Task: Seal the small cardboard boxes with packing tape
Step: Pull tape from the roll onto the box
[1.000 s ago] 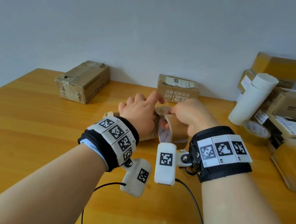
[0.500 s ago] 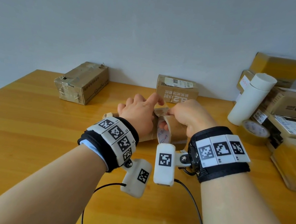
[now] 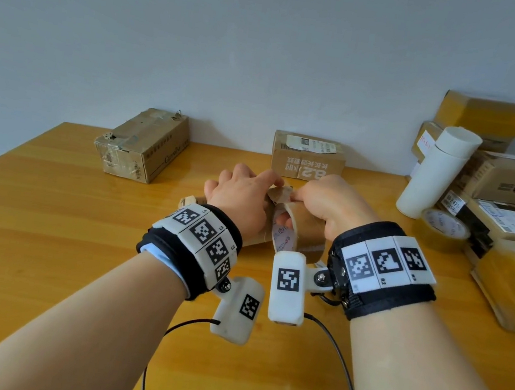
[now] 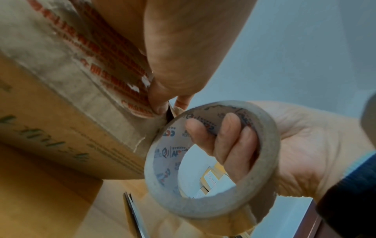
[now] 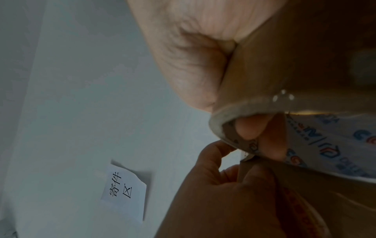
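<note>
Two hands work close together over the middle of the wooden counter [image 3: 48, 232]. The right hand [image 3: 330, 204] grasps a roll of packing tape [image 3: 307, 231]: its fingers [image 4: 227, 141] go through the cardboard core and curl around the ring, as the left wrist view shows. The left hand [image 3: 243, 196] pinches the loose end of the tape [image 3: 277, 192] between thumb and fingertips, right at the edge of the roll. Under and behind the left hand lies one small cardboard box [image 4: 61, 120] with red print on old tape; in the head view it is almost hidden by the hands, so its exact shape is hard to tell.

On the far side of the counter stand two more boxes: a worn box [image 3: 141, 143] at the far left and a labelled box [image 3: 308, 157] in the far middle, against the wall. At the right there is a stack of boxes [image 3: 495, 167]; I count about six, but some are cut by the frame. One white tube [image 3: 432, 175] stands upright just beside the stack, and one second tape roll [image 3: 443, 226] lies flat near its foot. Each wrist wears one black band with square markers.
</note>
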Tool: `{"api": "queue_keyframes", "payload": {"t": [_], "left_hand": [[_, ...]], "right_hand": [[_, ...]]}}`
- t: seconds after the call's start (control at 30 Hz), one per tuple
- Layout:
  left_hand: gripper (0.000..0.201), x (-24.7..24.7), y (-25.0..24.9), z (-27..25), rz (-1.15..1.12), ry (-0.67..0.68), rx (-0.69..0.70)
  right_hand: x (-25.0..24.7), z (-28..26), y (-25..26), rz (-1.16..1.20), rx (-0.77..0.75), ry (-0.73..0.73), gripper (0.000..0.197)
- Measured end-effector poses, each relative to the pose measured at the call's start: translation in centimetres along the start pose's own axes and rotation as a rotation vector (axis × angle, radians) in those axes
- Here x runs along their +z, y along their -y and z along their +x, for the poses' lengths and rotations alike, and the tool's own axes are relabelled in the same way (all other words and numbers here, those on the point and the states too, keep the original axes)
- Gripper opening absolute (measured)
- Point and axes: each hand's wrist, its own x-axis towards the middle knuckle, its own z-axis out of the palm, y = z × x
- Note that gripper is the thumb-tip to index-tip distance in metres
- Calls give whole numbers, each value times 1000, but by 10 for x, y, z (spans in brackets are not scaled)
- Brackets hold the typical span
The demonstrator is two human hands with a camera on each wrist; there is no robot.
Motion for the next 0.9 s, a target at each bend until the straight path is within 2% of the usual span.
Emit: {"api": "queue_keyframes", "payload": {"t": [0.23, 0.43, 0.57, 0.63, 0.73, 0.9], "left_hand": [[64, -1, -2, 0, -15, -10, -16], [70, -2, -3, 0, -28, -14, -21], [67, -1, -3, -2, -18, -13, -11], [63, -2, -3, -3, -20, -10, -6], [62, -3, -4, -3, -16, 0, -9], [60, -2, -4, -3, -13, 4, -15]], "right_hand": [[-17, -18, 10, 133, 11, 61, 21], [-19, -17, 12, 113, 24, 91, 27], [-12, -11, 7, 115, 49, 84, 45], [-11, -8, 6, 111, 46, 89, 49], [-11, -4, 6, 93, 40, 94, 44], [-8, -2, 8, 65, 43, 82, 26]]}}
